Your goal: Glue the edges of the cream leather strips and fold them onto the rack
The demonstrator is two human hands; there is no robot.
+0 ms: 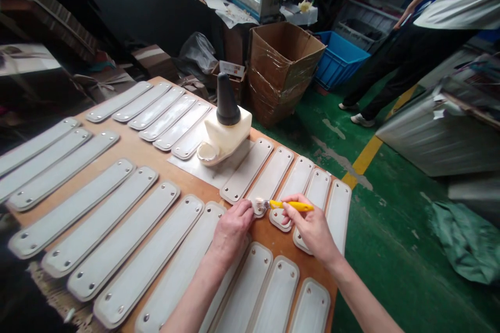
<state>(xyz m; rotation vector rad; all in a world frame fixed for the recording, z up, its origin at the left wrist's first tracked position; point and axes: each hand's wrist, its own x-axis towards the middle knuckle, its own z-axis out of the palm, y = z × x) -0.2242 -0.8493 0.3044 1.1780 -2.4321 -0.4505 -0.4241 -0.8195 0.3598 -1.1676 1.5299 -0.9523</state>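
Brush (278, 204) pinched in right hand (314, 226), bristles at lower end of strip (270, 174), right of frame centre; left hand (233, 226) bunched there, grip unclear. Risk: low right hand could smudge neighbouring strips (339, 208) if wet. Count: one brush, one bottle (230, 132), roughly 23 strips, some part-hidden

Brown tabletop (133, 146); pale strips (125, 239) in rows; sheet (192, 168) under cream container (230, 134)

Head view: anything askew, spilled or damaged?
Yes, off the work itself: pale, irregular patches break up the green floor near the yellow line, like worn coating. Cardboard at the tabletop's near-left edge looks ragged, likely torn. No obvious spill around the yellow brush.
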